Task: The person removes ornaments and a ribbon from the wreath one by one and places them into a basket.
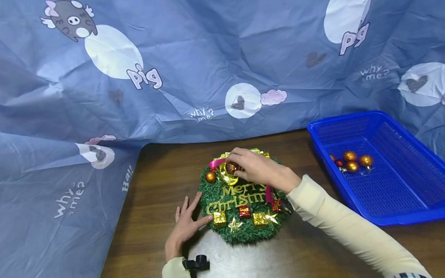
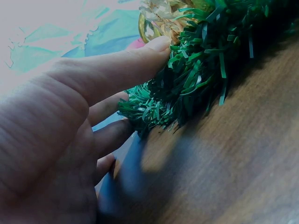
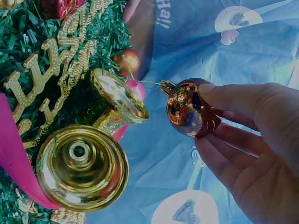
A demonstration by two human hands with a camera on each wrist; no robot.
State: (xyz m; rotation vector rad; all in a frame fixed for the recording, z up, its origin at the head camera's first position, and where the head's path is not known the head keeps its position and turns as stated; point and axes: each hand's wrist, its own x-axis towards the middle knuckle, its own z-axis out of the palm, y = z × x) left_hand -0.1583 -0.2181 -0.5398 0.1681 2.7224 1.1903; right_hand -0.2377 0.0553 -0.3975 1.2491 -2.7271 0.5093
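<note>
A green tinsel wreath (image 1: 244, 228) with gold "Merry Christmas" lettering, gold bells (image 3: 81, 168), small gift boxes and a star lies on the wooden table (image 1: 152, 235). My right hand (image 1: 254, 166) is over the wreath's upper part and pinches a shiny orange bauble (image 3: 187, 108) by fingertips and thumb, its hanging loop pointing at the bells. My left hand (image 1: 185, 226) rests flat on the table with straight fingers, its fingertips (image 2: 159, 46) touching the wreath's (image 2: 196, 79) left edge.
A blue plastic basket (image 1: 397, 198) stands at the right with several orange and red baubles (image 1: 352, 161) inside. A blue printed cloth (image 1: 95, 78) hangs behind and drapes over the table's left side. Another orange bauble (image 1: 210, 176) sits on the wreath's upper left.
</note>
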